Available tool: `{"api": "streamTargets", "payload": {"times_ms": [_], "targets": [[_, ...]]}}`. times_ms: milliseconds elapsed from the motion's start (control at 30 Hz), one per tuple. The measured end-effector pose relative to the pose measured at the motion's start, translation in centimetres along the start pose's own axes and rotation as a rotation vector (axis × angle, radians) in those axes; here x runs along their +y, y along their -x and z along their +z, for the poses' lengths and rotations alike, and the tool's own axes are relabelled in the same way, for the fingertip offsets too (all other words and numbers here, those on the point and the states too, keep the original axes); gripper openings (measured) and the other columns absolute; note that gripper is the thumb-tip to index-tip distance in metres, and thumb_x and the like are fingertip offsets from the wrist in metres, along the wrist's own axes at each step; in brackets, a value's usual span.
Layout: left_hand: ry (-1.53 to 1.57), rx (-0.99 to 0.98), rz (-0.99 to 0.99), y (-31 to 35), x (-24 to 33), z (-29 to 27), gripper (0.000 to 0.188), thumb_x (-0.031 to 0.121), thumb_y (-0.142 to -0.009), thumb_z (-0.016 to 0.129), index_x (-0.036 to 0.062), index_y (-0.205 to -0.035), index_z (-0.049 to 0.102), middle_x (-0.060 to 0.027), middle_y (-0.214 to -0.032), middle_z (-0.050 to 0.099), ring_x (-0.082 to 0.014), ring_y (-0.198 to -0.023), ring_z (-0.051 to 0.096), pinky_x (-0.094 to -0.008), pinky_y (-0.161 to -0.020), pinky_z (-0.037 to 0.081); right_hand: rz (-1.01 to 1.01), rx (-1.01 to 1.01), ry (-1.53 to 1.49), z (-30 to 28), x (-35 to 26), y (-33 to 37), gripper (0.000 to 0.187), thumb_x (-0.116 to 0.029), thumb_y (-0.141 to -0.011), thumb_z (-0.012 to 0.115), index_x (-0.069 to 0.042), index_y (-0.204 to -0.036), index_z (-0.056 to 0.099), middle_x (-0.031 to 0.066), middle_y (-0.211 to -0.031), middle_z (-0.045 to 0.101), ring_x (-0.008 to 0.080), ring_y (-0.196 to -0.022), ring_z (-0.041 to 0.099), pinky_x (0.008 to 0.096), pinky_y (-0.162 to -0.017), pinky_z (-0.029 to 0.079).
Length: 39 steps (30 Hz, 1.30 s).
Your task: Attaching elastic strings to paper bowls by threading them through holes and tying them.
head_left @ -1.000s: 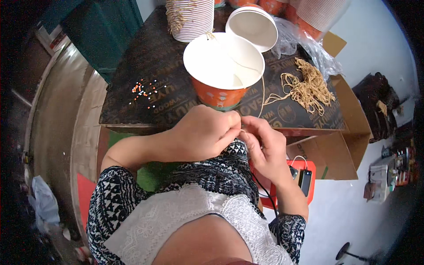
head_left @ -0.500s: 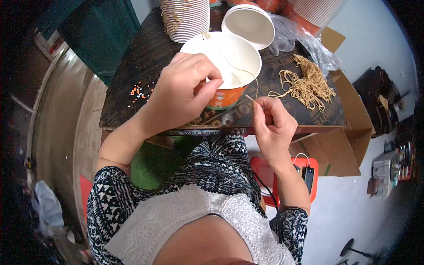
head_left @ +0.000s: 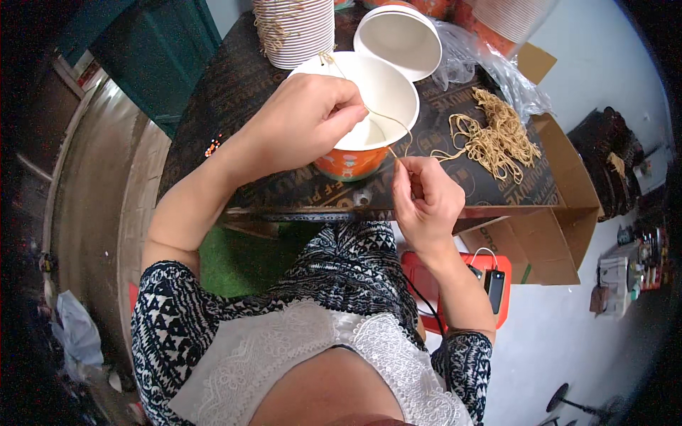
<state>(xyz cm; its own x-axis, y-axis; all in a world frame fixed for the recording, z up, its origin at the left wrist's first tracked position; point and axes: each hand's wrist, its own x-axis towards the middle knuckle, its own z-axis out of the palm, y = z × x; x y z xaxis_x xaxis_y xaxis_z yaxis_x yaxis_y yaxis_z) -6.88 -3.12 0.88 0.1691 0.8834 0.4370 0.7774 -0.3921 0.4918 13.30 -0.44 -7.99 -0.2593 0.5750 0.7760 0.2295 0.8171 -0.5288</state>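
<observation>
An orange paper bucket (head_left: 348, 163) with a white inside stands at the table's near edge. A thin tan string (head_left: 389, 118) is fastened at its far-left rim and crosses over the opening. My left hand (head_left: 312, 117) is over the bucket's left side, thumb and forefinger pinched where the string passes. Just right of the bucket's near rim, my right hand (head_left: 430, 195) is closed with the string's stiff-looking tip sticking up from its fingertips. Further right lies a loose tangle of tan string (head_left: 497, 138), one strand trailing toward the right hand.
A tall stack of white buckets (head_left: 295, 32) rises at the back left. Another bucket (head_left: 398, 42) lies tipped behind the first, beside a clear plastic bag (head_left: 490, 64). Small orange and white beads (head_left: 213, 145) lie by my left forearm. A cardboard box (head_left: 533, 245) sits beyond the table's right edge.
My left hand has shifted right and reached the string, covering more of the bucket's left side. My right hand has moved slightly left and down, closer to the bucket's near rim.
</observation>
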Motion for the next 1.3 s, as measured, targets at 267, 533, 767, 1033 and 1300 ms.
{"api": "streamTargets", "payload": {"times_ms": [267, 533, 767, 1033, 1300], "targets": [[0.106, -0.375, -0.002, -2.1, -1.7, -0.3, 0.023, 0.012, -0.087, 0.060, -0.0036, -0.103, 0.065, -0.0104, -0.086, 0.067, -0.0138, -0.080, 0.061, -0.0286, -0.073, 0.049, -0.022, -0.019, 0.006, 0.5, 0.2, -0.7, 0.011, 0.004, -0.077, 0.070, -0.001, -0.080, 0.060, 0.0123, -0.068, 0.060, 0.0268, -0.055, 0.060, 0.0345, -0.051, 0.047], [0.385, -0.618, 0.025, -4.2, -2.2, 1.1, 0.022, 0.012, -0.083, 0.060, -0.0041, -0.095, 0.067, -0.0094, -0.075, 0.067, -0.0146, -0.069, 0.061, -0.0307, -0.065, 0.049, -0.049, -0.007, 0.018, 1.1, 0.5, -1.3, 0.012, 0.004, -0.077, 0.070, 0.000, -0.081, 0.060, 0.0124, -0.069, 0.060, 0.0272, -0.055, 0.060, 0.0349, -0.051, 0.046], [0.234, -0.594, -0.096, -3.9, -0.9, 0.0, 0.014, 0.012, -0.084, 0.062, -0.0022, -0.081, 0.063, -0.0018, -0.066, 0.060, -0.0082, -0.066, 0.053, -0.0261, -0.060, 0.044, -0.050, -0.048, 0.061, 0.4, 0.4, -1.6, 0.012, 0.002, -0.078, 0.070, -0.002, -0.086, 0.062, 0.0120, -0.072, 0.059, 0.0271, -0.057, 0.061, 0.0360, -0.051, 0.047], [0.275, -0.229, -0.082, -1.3, 0.2, 0.0, 0.016, 0.009, -0.084, 0.062, 0.0001, -0.072, 0.056, -0.0034, -0.078, 0.064, -0.0063, -0.070, 0.052, -0.0244, -0.063, 0.043, -0.002, -0.134, 0.120, -1.2, 0.0, -1.3, 0.011, 0.003, -0.082, 0.069, -0.002, -0.091, 0.064, 0.0107, -0.081, 0.060, 0.0185, -0.058, 0.056, 0.0288, -0.052, 0.046], [0.613, -0.302, -0.297, -1.7, 2.4, 0.3, 0.010, 0.007, -0.082, 0.064, 0.0006, -0.075, 0.062, -0.0023, -0.070, 0.064, -0.0028, -0.057, 0.049, -0.0181, -0.050, 0.037, -0.081, -0.163, 0.097, -1.8, -0.8, -1.7, 0.013, 0.001, -0.080, 0.068, -0.004, -0.091, 0.063, 0.0123, -0.079, 0.059, 0.0302, -0.066, 0.062, 0.0369, -0.056, 0.050]]}}
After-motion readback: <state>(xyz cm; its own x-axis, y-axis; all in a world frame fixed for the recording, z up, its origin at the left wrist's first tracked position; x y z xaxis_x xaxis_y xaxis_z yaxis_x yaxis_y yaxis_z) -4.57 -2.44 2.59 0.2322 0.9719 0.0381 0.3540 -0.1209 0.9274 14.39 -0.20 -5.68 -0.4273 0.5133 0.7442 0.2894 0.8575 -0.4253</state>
